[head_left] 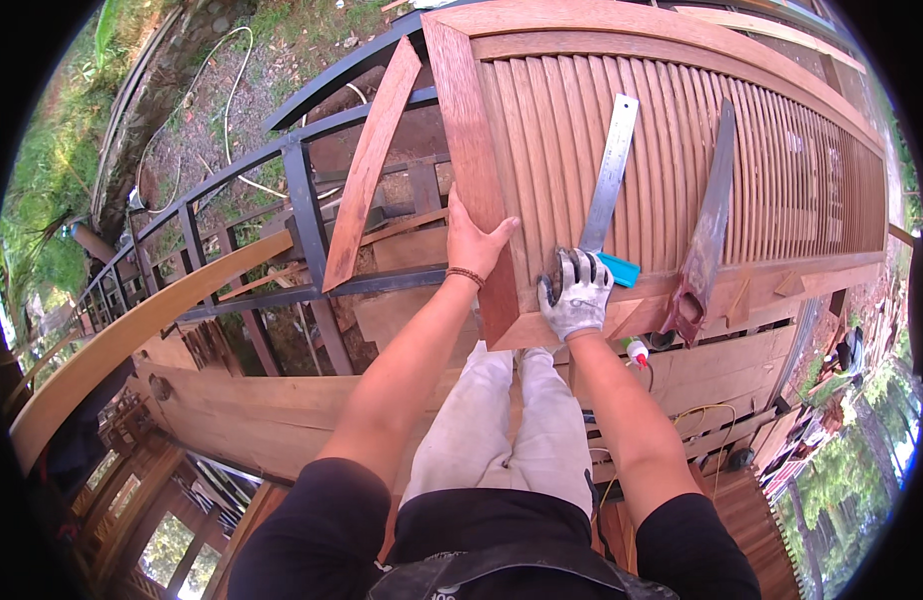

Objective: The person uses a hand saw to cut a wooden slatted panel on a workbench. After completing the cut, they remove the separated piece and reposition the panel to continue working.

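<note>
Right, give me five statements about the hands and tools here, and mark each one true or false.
1. The right hand is gloved. True.
2. The left hand is gloved too. False: the left hand is bare, and it is on the edge of the wooden shutter.
3. The square has a blue handle. True.
4. The saw lies to the left of the square. False: the saw lies to its right.
5. A loose strip of wood lies across the black metal frame, left of the shutter. True.
</note>
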Action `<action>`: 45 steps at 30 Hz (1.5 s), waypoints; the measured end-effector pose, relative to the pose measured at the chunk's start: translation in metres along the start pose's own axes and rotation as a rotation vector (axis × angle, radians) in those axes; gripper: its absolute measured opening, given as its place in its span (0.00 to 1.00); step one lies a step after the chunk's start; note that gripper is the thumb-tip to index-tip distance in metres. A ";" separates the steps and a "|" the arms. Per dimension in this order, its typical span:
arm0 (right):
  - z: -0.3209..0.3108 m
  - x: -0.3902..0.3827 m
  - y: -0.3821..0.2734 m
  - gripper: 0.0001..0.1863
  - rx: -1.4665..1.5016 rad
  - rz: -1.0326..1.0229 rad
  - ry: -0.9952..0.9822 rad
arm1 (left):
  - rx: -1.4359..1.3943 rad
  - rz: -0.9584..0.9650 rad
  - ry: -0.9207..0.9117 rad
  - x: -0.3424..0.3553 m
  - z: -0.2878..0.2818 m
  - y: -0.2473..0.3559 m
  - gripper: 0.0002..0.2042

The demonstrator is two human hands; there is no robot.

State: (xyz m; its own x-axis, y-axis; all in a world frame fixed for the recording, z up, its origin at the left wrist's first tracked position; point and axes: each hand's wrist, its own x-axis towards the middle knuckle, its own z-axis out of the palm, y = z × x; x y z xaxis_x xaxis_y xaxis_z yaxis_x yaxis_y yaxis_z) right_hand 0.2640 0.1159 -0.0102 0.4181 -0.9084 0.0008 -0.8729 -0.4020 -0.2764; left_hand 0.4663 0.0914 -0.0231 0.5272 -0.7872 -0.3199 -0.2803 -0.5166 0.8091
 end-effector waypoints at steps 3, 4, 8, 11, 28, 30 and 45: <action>-0.001 0.001 0.001 0.29 -0.003 0.002 -0.006 | 0.054 0.033 0.060 -0.002 0.006 -0.003 0.52; -0.002 0.000 0.002 0.29 -0.008 0.007 -0.011 | 0.066 0.044 0.076 -0.002 0.008 -0.003 0.52; 0.001 0.001 -0.002 0.29 -0.029 0.001 -0.020 | 0.087 -0.006 0.091 -0.006 0.002 0.004 0.51; 0.004 0.001 -0.003 0.32 0.000 -0.028 -0.025 | 0.188 -0.057 0.129 -0.008 0.004 0.003 0.50; -0.001 0.003 -0.007 0.33 -0.049 0.003 -0.060 | -0.164 -0.071 0.017 -0.009 -0.001 -0.022 0.43; 0.000 0.003 -0.005 0.33 -0.058 0.004 -0.059 | -0.375 -0.137 -0.098 -0.023 -0.010 -0.029 0.39; 0.000 -0.002 0.004 0.33 -0.043 0.005 -0.067 | -0.173 -0.353 -0.120 -0.252 -0.104 -0.061 0.10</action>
State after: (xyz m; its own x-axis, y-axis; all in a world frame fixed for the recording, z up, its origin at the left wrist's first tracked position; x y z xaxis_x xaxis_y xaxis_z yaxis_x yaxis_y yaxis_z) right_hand 0.2595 0.1156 -0.0115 0.4287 -0.9011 -0.0646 -0.8842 -0.4038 -0.2347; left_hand 0.4340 0.3567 0.0594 0.4667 -0.6106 -0.6399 0.0457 -0.7058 0.7069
